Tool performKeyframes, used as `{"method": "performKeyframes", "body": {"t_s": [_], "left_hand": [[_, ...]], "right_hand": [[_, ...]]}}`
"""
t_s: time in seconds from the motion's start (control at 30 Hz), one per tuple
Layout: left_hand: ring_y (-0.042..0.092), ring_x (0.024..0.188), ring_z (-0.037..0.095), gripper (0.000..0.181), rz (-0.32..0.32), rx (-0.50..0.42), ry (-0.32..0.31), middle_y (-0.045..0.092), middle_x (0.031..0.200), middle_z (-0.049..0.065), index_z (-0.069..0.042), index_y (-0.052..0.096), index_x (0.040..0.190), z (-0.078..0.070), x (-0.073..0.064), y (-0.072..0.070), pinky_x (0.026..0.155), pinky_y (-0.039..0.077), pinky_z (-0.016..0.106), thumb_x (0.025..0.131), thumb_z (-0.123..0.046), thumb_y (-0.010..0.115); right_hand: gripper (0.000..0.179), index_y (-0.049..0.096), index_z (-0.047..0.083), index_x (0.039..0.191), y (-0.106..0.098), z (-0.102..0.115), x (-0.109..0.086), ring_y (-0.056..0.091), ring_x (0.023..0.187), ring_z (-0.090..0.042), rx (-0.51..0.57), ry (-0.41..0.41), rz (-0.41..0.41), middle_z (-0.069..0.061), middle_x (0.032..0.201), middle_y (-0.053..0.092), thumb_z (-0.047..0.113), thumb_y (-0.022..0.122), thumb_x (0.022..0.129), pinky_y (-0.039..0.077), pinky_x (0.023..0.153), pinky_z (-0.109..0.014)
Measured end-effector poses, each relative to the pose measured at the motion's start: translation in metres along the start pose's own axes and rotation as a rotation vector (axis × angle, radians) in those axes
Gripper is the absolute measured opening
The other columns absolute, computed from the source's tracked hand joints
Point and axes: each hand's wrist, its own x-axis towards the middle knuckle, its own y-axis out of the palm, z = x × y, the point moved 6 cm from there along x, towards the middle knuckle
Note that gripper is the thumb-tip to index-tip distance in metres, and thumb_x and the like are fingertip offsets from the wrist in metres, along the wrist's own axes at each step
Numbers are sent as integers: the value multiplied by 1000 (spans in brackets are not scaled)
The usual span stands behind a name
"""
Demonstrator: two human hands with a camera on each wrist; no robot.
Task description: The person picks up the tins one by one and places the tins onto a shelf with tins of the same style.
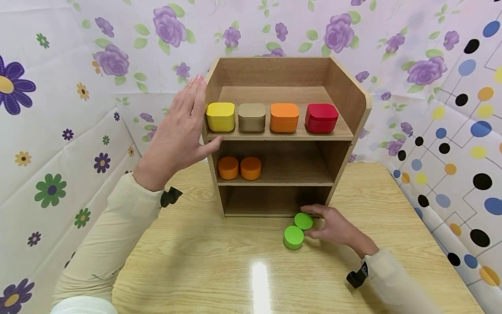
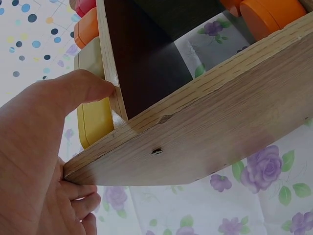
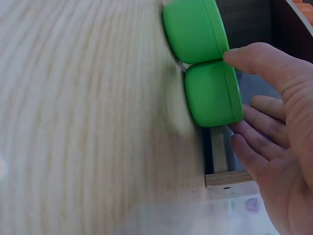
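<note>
By the right hand (image 1: 333, 226), the round green container (image 1: 303, 220) nearer the brown wooden shelf (image 1: 290, 159) is pinched from its right side.

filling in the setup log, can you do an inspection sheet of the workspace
Surface: light wood-grain table, glare near the front
Job's things: two green containers in front of the shelf unit; two round orange containers on its middle shelf; yellow box, khaki box, orange box and red box above
Clutter: white rounded object, cropped at lower left, cannot identify
Hands: left hand grips the unit's left side; right hand holds the green containers
Cables: nothing seen
Surroundings: floral backdrop behind, dotted sheet at right
</note>
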Motion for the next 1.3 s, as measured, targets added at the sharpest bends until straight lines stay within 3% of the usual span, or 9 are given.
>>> {"method": "performKeyframes", "body": {"t_s": [0.23, 0.57, 0.73, 1.0, 1.3], "left_hand": [[15, 165, 40, 110, -3, 4, 5, 12, 176, 27, 9, 7, 166, 0, 1, 0, 138, 11, 47, 93, -39, 75], [15, 165, 40, 110, -12, -5, 10, 13, 175, 28, 10, 8, 165, 0, 0, 0, 138, 11, 47, 92, -37, 76], [15, 165, 40, 110, -10, 11, 12, 12, 175, 28, 9, 8, 166, 0, 0, 0, 138, 11, 47, 93, -39, 75], [15, 165, 40, 110, -11, 8, 11, 13, 175, 28, 9, 8, 165, 0, 0, -1, 138, 11, 46, 93, -40, 75], [15, 165, 40, 111, 1, 10, 1, 12, 176, 26, 8, 7, 166, 0, 1, -1, 138, 11, 47, 93, -41, 75]], "right_hand": [[62, 66, -2, 136, 4, -3, -1, 73, 115, -30, -5, 1, -6, -15, 131, 73, 14, 90, 82, 62, 97, -50], [57, 69, 4, 133, 8, -2, 2, 71, 112, -19, -93, -15, 24, -4, 123, 75, 17, 88, 80, 62, 96, -38], [57, 69, 8, 133, 9, -4, 5, 71, 113, -17, -105, 20, 60, 0, 123, 75, 21, 88, 81, 61, 97, -39], [51, 72, 9, 124, 6, 2, 10, 71, 108, -18, -143, -12, 98, -1, 117, 76, 27, 90, 79, 62, 94, -40], [47, 73, 13, 120, -2, 18, 8, 70, 103, -10, -142, -25, 135, 5, 112, 74, 23, 91, 78, 64, 89, -37]]}}
